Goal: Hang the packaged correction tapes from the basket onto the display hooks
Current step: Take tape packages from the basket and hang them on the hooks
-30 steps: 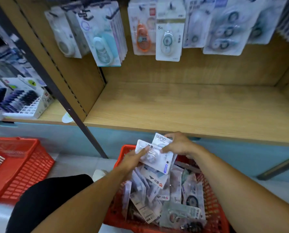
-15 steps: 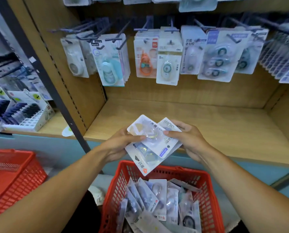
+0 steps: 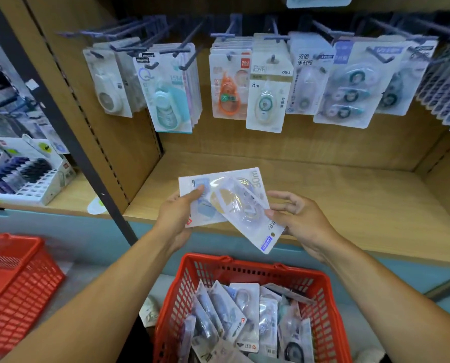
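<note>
My left grip clasps fanned correction tape packs, thumb on top. Right grip pinches the front pack's edge. Red basket sits below both; display hooks above.

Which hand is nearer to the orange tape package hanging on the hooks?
Left. The left hand is below the orange package, slightly leftward; the right hand is farther right.
</note>
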The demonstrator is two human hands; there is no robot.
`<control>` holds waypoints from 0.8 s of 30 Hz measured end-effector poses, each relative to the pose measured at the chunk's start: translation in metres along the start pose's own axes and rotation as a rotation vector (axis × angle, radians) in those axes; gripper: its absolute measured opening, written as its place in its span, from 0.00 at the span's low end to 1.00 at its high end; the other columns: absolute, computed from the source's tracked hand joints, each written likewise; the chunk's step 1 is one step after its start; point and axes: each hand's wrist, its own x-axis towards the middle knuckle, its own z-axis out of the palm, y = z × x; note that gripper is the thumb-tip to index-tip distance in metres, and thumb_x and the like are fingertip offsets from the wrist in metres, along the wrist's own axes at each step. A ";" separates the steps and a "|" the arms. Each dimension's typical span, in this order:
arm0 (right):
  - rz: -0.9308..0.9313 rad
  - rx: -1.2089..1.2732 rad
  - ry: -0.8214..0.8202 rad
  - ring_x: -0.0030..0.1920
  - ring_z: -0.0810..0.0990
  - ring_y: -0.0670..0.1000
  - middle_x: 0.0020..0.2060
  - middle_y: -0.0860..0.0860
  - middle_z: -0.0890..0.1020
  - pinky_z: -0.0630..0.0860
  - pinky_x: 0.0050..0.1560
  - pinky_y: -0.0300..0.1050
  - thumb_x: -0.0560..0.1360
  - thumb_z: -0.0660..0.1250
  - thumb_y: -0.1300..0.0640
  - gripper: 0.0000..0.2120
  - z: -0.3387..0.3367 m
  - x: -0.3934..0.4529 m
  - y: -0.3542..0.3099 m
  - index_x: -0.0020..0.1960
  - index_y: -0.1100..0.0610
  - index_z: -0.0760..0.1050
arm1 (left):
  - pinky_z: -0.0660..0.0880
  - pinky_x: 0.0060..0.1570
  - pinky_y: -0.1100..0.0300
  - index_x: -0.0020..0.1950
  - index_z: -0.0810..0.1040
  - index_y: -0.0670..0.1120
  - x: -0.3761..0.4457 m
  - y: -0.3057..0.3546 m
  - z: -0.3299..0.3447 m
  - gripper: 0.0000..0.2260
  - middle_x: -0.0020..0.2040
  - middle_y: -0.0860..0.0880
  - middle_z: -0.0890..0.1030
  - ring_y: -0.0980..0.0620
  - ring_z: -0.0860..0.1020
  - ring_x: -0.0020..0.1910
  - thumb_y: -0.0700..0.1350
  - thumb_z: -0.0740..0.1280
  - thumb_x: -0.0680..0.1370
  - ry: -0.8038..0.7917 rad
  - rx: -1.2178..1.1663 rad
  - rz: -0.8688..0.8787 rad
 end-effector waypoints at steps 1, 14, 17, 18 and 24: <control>-0.003 -0.019 -0.001 0.40 0.84 0.49 0.49 0.57 0.86 0.78 0.34 0.39 0.75 0.72 0.69 0.20 0.000 0.002 0.002 0.65 0.59 0.77 | 0.83 0.45 0.53 0.62 0.83 0.41 0.002 0.001 -0.002 0.10 0.56 0.41 0.87 0.45 0.86 0.45 0.41 0.71 0.81 0.037 0.008 0.029; -0.169 -0.144 0.008 0.32 0.82 0.44 0.35 0.50 0.86 0.77 0.33 0.36 0.65 0.81 0.63 0.16 0.003 -0.008 -0.015 0.50 0.58 0.81 | 0.65 0.27 0.64 0.35 0.83 0.39 -0.015 0.006 -0.008 0.16 0.32 0.47 0.80 0.53 0.73 0.29 0.49 0.80 0.73 -0.138 0.735 0.236; -0.123 -0.166 -0.033 0.32 0.82 0.44 0.36 0.51 0.87 0.77 0.34 0.36 0.64 0.82 0.63 0.17 0.014 -0.012 -0.007 0.50 0.59 0.82 | 0.66 0.28 0.63 0.44 0.87 0.36 -0.026 0.004 0.004 0.14 0.35 0.46 0.84 0.54 0.74 0.30 0.47 0.82 0.71 -0.264 0.787 0.153; -0.102 -0.145 -0.037 0.34 0.82 0.45 0.37 0.52 0.87 0.78 0.35 0.37 0.64 0.82 0.63 0.17 0.017 -0.012 -0.004 0.51 0.58 0.82 | 0.69 0.30 0.63 0.46 0.87 0.36 -0.028 0.002 0.007 0.13 0.36 0.45 0.85 0.54 0.76 0.30 0.45 0.81 0.71 -0.267 0.763 0.138; 0.092 -0.008 -0.094 0.43 0.87 0.56 0.45 0.57 0.87 0.84 0.47 0.52 0.66 0.81 0.64 0.22 0.025 -0.015 0.003 0.57 0.60 0.80 | 0.81 0.50 0.49 0.53 0.86 0.39 -0.026 -0.012 0.015 0.16 0.51 0.38 0.87 0.46 0.85 0.43 0.44 0.82 0.69 -0.140 0.464 0.090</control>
